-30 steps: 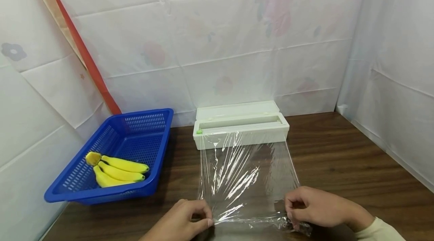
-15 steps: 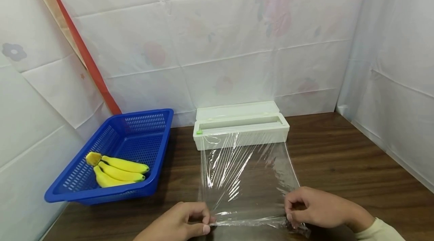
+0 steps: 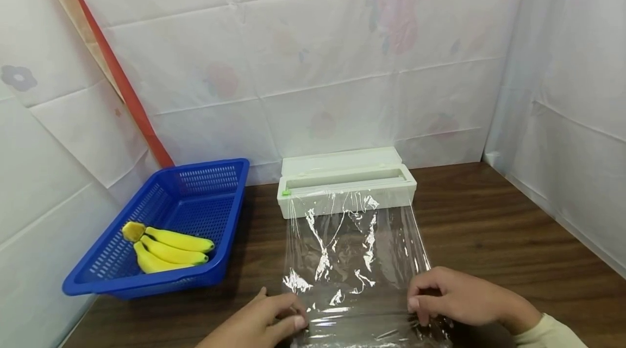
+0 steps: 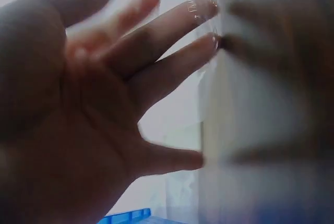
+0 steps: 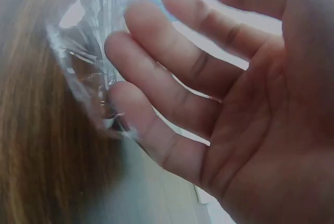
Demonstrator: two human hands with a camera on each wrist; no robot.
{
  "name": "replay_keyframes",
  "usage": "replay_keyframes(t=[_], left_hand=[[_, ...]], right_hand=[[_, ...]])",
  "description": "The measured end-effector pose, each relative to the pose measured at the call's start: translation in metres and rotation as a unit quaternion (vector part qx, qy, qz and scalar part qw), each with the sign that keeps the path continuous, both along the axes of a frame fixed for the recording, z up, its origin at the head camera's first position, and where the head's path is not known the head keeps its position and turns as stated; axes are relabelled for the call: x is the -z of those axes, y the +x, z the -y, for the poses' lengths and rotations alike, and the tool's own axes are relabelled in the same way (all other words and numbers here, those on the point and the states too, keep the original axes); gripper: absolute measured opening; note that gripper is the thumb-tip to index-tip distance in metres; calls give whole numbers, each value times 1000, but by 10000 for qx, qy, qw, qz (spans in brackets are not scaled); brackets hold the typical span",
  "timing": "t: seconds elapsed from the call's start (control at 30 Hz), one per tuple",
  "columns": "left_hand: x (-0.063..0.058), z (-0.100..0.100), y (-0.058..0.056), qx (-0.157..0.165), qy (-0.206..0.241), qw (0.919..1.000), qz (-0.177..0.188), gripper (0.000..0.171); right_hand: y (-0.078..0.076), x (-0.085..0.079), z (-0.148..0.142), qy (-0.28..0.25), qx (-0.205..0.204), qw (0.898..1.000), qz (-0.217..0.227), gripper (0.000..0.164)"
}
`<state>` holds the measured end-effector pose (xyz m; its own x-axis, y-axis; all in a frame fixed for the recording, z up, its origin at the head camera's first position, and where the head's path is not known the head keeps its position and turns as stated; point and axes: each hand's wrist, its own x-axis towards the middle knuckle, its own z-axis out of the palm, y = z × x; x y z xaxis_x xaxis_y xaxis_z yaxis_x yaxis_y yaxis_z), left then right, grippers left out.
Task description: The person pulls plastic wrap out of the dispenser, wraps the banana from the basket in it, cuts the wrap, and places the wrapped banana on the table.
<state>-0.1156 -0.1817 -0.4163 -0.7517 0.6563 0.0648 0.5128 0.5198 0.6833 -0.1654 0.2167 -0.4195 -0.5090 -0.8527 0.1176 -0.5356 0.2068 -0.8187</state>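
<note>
A sheet of clear plastic wrap runs from a white wrap dispenser box, its lid raised, toward the front of the table. At its front left corner is my left hand; in the left wrist view the fingers are spread, with the thumb apart and fingertips against the film. My right hand is at the front right corner. In the right wrist view its fingers bend loosely, thumb apart, and crumpled film lies against the fingertips. The wrap's front edge reaches the bottom of the head view.
A blue plastic basket stands on the left, with a bunch of bananas in it. The dark wooden table meets pale patterned sheeting at the back and sides. A green slider sits at the box's left end.
The wrap was stretched tight with both hands pinching its front corners. Now it lies slacker, with wrinkles, its front edge lower in view, and both hands have loosened their fingers.
</note>
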Motion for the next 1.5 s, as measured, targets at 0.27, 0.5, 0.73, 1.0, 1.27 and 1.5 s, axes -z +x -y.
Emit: replay_keyframes(t=[0.27, 0.5, 0.73, 1.0, 1.27, 1.5], left_hand=[[12, -5, -3, -517, -712, 9906, -1045, 21], [13, -6, -3, -577, -947, 9852, -1308, 36], [10, -7, -7, -554, -1279, 9821, -1267, 59], [6, -10, -18, -547, -1149, 9798, -1545, 14], [8, -6, -15, -637, -1579, 9702, -1725, 42], [8, -7, -15, -687, -1580, 9685, -1797, 33]], right_hand=[[0, 6, 3, -1, 814, 9964, -243, 10], [-4, 14, 8, 42, 1414, 9798, -1411, 15], [-4, 15, 12, 327, 1528, 9603, -2311, 22], [-1, 16, 14, 870, 1723, 9426, -2723, 23], [2, 15, 19, 1220, 1717, 9220, -3249, 29], [4, 15, 16, 1089, 1552, 9291, -3176, 33]])
